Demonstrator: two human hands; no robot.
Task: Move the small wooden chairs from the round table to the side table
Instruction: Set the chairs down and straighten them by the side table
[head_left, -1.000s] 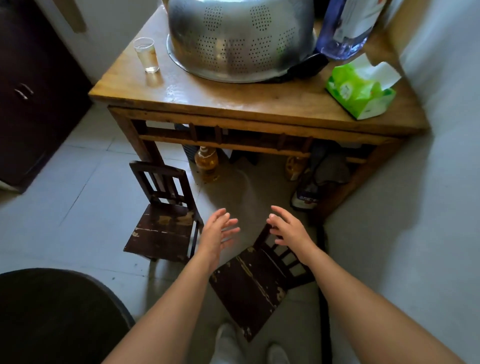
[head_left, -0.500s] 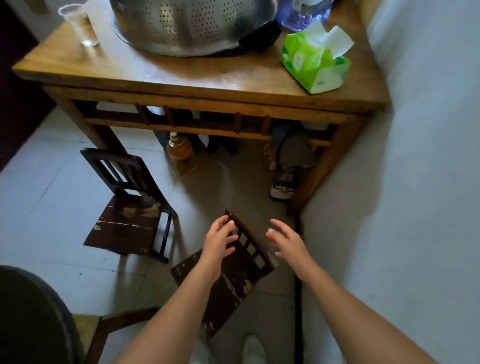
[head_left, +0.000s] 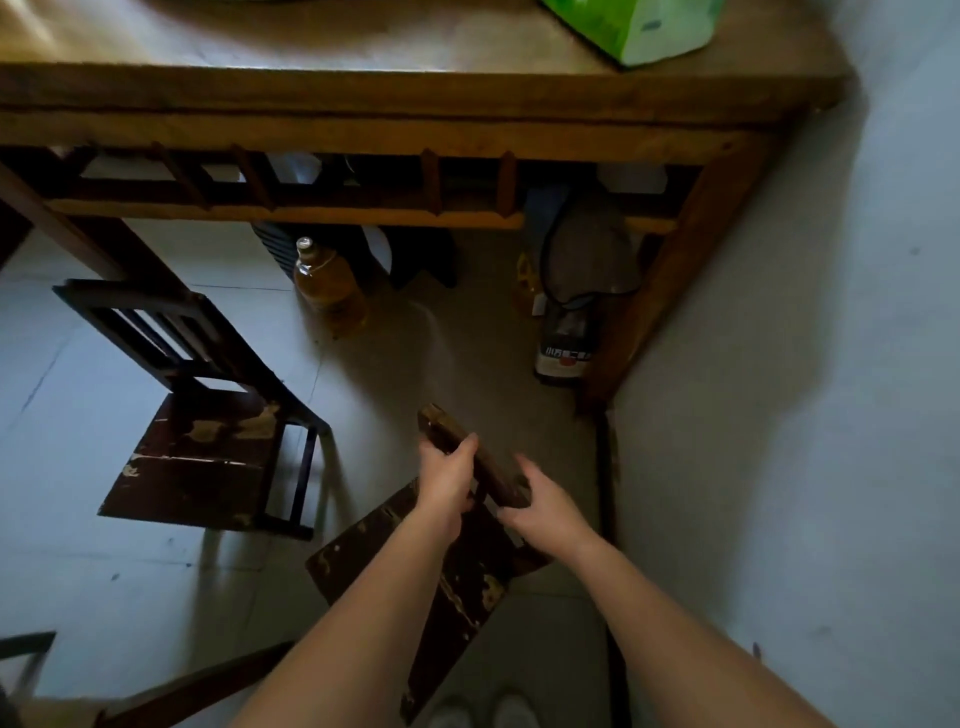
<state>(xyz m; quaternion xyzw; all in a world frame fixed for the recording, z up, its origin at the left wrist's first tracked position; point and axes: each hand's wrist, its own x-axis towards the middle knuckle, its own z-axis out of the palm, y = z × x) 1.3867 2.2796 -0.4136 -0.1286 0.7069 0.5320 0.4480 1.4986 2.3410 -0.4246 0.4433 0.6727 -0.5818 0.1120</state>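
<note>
A small dark wooden chair with a worn, paint-chipped seat stands on the floor right below me, turned at an angle. My left hand grips the top rail of its backrest near the left end. My right hand closes on the same rail at its right end. A second small dark chair stands to the left on the tiles, its slatted back toward the wooden side table, which spans the top of the view.
Under the table stand an amber bottle, a dark bottle with a white label and a bag. A green tissue pack lies on the tabletop. A pale wall runs close on the right. Another chair's frame shows at bottom left.
Both hands have dropped from hovering open above the near chair onto its backrest rail and closed on it. The view has moved closer to the table and lower.
</note>
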